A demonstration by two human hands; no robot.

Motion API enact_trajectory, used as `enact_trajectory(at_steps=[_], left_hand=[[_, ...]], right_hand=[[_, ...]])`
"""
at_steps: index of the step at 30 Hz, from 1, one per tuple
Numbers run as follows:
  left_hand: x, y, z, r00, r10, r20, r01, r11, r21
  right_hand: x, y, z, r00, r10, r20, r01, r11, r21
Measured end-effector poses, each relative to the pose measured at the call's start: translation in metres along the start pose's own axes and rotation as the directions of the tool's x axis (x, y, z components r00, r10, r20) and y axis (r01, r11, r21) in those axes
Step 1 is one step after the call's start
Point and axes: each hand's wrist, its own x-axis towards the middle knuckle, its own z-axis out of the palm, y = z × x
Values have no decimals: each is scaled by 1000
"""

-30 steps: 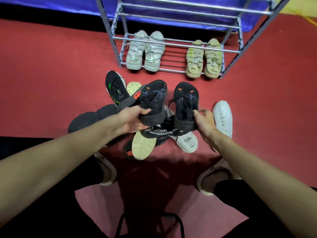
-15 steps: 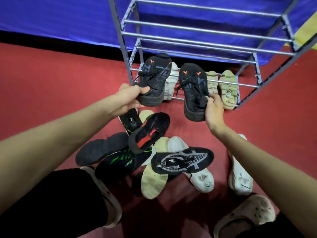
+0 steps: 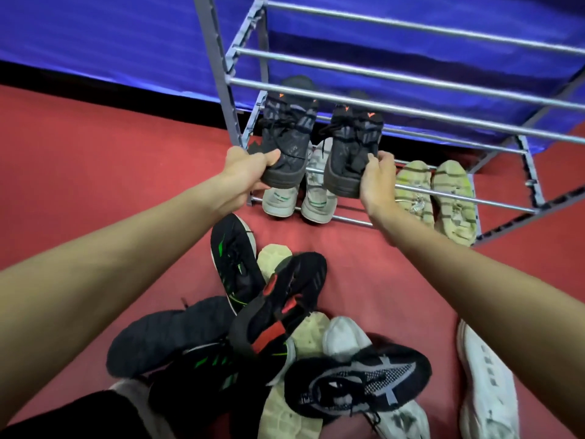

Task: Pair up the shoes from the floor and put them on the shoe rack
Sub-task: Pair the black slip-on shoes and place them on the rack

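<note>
Both black knit sneakers with orange marks have come up from the floor pile to the grey metal tube shoe rack [image 3: 395, 80] at 12 o'clock. Left hand [image 3: 245, 172] has fingers clamped on the heel of the left black sneaker [image 3: 286, 134]; right hand [image 3: 376, 177] has fingers clamped on the right black sneaker [image 3: 353, 144]. Toes poke between the rails of a tier above the pale grey pair [image 3: 297, 198] on the bottom tier. Likely about to be set down; loose shoes [image 3: 285, 312] remain on the red floor at 6 o'clock.
</note>
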Motion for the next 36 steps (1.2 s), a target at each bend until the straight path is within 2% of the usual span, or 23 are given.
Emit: enact_trajectory(at_steps=[13, 17, 21, 24, 27, 30, 33, 36], left_hand=[[43, -2, 8, 1000, -21, 22, 20, 999, 26], [40, -6, 4, 1000, -18, 11, 17, 998, 67], [25, -15, 0, 999, 39, 25, -43, 988, 151], [5, -24, -2, 994, 108, 22, -110, 950, 293], [-16, -43, -8, 992, 124, 38, -129, 907, 400], [-39, -69, -12, 998, 54, 36, -64, 912, 405], [-66, -96, -18, 1000, -7, 30, -8, 883, 470], [-96, -120, -22, 998, -56, 40, 20, 794, 607]], right_hand=[[29, 8, 40, 1000, 21, 8, -21, 999, -47], [28, 6, 39, 999, 14, 33, -9, 989, -150], [17, 5, 36, 1000, -2, -3, 1, 977, -215], [3, 7, 24, 998, -63, -1, 61, 966, -250], [-26, 15, 9, 989, -134, 55, 144, 946, -290], [-66, 35, -6, 976, -164, 146, 204, 925, -320], [-109, 61, -25, 953, -94, 288, 195, 919, -344], [-148, 80, -50, 916, 3, 401, 171, 901, -398]])
